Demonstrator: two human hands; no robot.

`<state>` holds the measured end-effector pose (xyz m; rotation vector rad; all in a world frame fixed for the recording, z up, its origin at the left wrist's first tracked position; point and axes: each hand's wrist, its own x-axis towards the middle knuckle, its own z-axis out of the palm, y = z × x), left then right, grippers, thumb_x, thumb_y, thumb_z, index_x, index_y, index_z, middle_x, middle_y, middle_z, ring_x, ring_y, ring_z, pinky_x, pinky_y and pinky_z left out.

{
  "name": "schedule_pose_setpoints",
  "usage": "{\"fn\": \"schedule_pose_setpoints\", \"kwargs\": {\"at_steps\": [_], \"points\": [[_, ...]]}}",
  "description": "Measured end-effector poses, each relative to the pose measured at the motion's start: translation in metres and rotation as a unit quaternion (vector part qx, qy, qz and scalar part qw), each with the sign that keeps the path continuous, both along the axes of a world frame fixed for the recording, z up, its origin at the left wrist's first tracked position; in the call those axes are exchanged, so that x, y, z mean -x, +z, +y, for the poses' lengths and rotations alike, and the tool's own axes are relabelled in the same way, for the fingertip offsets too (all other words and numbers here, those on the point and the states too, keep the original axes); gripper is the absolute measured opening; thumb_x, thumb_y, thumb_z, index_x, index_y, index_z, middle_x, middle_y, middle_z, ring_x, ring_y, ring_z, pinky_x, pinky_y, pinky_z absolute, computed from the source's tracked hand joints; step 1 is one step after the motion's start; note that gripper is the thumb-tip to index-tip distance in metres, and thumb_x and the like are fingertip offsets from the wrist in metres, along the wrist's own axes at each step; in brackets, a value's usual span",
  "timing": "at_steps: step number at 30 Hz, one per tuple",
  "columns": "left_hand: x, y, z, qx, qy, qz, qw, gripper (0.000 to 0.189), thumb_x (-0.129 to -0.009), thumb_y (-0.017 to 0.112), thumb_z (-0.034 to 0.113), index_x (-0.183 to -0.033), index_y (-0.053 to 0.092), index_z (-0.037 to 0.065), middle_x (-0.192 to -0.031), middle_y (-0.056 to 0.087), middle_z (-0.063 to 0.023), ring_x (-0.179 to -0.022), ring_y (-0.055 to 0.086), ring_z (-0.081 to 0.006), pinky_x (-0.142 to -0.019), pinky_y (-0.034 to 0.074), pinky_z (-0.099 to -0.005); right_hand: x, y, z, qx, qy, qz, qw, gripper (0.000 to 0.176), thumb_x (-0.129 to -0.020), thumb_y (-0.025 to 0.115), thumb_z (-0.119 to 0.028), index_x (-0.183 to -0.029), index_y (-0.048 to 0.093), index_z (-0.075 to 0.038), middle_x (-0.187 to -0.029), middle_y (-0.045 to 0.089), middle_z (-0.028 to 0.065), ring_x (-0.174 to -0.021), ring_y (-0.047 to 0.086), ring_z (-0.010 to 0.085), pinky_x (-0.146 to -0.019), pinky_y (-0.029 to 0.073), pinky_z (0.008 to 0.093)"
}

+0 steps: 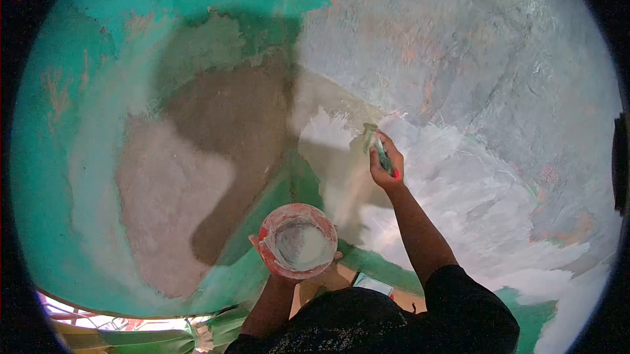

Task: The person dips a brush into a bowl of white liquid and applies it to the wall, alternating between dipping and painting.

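I wear a dark top with short sleeves. The right sleeve ends near the elbow. Pale flecks mark the chest fabric, possibly paint; the view is soft there. Forearms, left hand and right hand are uncovered.

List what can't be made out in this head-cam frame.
- Left hand: head view, mostly hidden under the paint pot it holds.
- Brush: the bristles blur into the wet white paint, and the right hand covers the handle.
- Flat object by the chest: partly behind the dark shirt, unidentifiable.
- Wall: cut off all round by the fisheye's black border.
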<state>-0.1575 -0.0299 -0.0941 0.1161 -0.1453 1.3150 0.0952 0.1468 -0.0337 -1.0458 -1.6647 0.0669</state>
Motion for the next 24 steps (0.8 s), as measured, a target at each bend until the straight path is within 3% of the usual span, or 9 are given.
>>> {"fn": "schedule_pose_setpoints", "kwargs": {"at_steps": [2, 4, 6, 8, 11, 14, 17, 22, 24], "points": [[0.002, -0.006, 0.003, 0.047, 0.054, 0.09, 0.993, 0.103, -0.073, 0.032, 0.092, -0.143, 0.041, 0.017, -0.145, 0.043, -0.0166, -0.127, 0.044, -0.0453, -0.102, 0.035, -0.0697, 0.001, 0.01, -0.001, -0.042, -0.042, 0.018, 0.998, 0.036, -0.094, 0.054, -0.012, -0.129, 0.051, -0.002, -0.124, 0.061, 0.0219, -0.115, 0.062, 0.0339, -0.095, 0.048, 0.0377], [-0.014, 0.007, 0.007, -0.117, 0.028, -0.107, 0.987, 0.105, -0.072, 0.031, 0.093, -0.144, 0.04, 0.017, -0.145, 0.042, -0.0168, -0.128, 0.043, -0.0457, -0.102, 0.035, -0.0698, 0.002, 0.019, -0.003, -0.055, -0.064, 0.046, 0.995, 0.037, -0.095, 0.054, -0.012, -0.13, 0.05, -0.002, -0.124, 0.062, 0.022, -0.115, 0.062, 0.0343, -0.095, 0.048, 0.0375], [-0.015, 0.01, 0.007, -0.172, 0.001, -0.153, 0.973, 0.106, -0.071, 0.031, 0.094, -0.144, 0.04, 0.017, -0.146, 0.042, -0.017, -0.129, 0.042, -0.0458, -0.103, 0.035, -0.0698, 0.001, 0.023, -0.001, -0.042, -0.064, 0.087, 0.993, 0.037, -0.095, 0.054, -0.013, -0.13, 0.049, -0.002, -0.123, 0.062, 0.0219, -0.115, 0.061, 0.0347, -0.096, 0.047, 0.0375], [-0.005, 0.003, 0.007, -0.123, -0.029, -0.059, 0.99, 0.107, -0.071, 0.031, 0.094, -0.145, 0.039, 0.017, -0.146, 0.041, -0.0174, -0.13, 0.041, -0.0457, -0.103, 0.034, -0.0698, -0.001, 0.015, -0.002, -0.005, -0.058, 0.046, 0.997, 0.039, -0.093, 0.056, -0.013, -0.131, 0.049, -0.004, -0.122, 0.062, 0.0233, -0.114, 0.061, 0.0376, -0.095, 0.048, 0.0388], [0.003, 0.007, 0.014, -0.194, -0.103, 0.014, 0.976, 0.103, -0.067, 0.056, 0.085, -0.147, 0.036, 0.023, -0.149, 0.039, -0.0108, -0.134, 0.038, -0.0406, -0.1, 0.029, -0.0785, -0.004, -0.015, 0.006, 0.088, -0.051, 0.01, 0.995, 0.041, -0.09, 0.058, -0.01, -0.13, 0.051, -0.007, -0.122, 0.061, 0.025, -0.114, 0.06, 0.0409, -0.093, 0.049, 0.0393], [0.002, -0.018, 0.009, -0.049, 0.045, 0.134, 0.989, 0.107, -0.063, 0.056, 0.088, -0.146, 0.037, 0.023, -0.149, 0.039, -0.0129, -0.132, 0.04, -0.0429, -0.098, 0.031, -0.0787, -0.001, -0.013, 0.001, 0.064, -0.015, 0.043, 0.997, 0.038, -0.091, 0.057, -0.01, -0.129, 0.052, -0.006, -0.122, 0.062, 0.0237, -0.114, 0.062, 0.037, -0.093, 0.049, 0.038], [0.008, -0.03, 0.014, 0.074, 0.065, 0.042, 0.994, 0.108, -0.07, 0.036, 0.093, -0.146, 0.037, 0.017, -0.148, 0.039, -0.0169, -0.131, 0.04, -0.0461, -0.104, 0.034, -0.0699, 0.002, 0.008, -0.003, -0.029, -0.042, 0.067, 0.996, 0.036, -0.093, 0.055, -0.009, -0.128, 0.052, -0.004, -0.12, 0.063, 0.0223, -0.112, 0.064, 0.0322, -0.092, 0.049, 0.0363], [-0.005, -0.029, 0.002, -0.027, 0.224, 0.411, 0.883, 0.106, -0.07, 0.035, 0.093, -0.147, 0.036, 0.021, -0.15, 0.037, -0.0134, -0.132, 0.039, -0.0453, -0.101, 0.032, -0.0742, -0.002, 0.012, 0.0, -0.038, -0.065, 0.064, 0.995, 0.038, -0.092, 0.056, -0.009, -0.129, 0.051, -0.004, -0.117, 0.064, 0.0235, -0.108, 0.065, 0.0348, -0.091, 0.051, 0.0378], [-0.004, -0.027, 0.002, -0.032, 0.19, 0.372, 0.908, 0.106, -0.069, 0.036, 0.093, -0.147, 0.035, 0.022, -0.15, 0.036, -0.0126, -0.132, 0.039, -0.0451, -0.101, 0.03, -0.0754, -0.006, -0.011, 0.005, -0.018, -0.069, 0.013, 0.997, 0.04, -0.09, 0.057, -0.009, -0.13, 0.051, -0.005, -0.119, 0.063, 0.0248, -0.108, 0.064, 0.0387, -0.09, 0.052, 0.0402]]}}
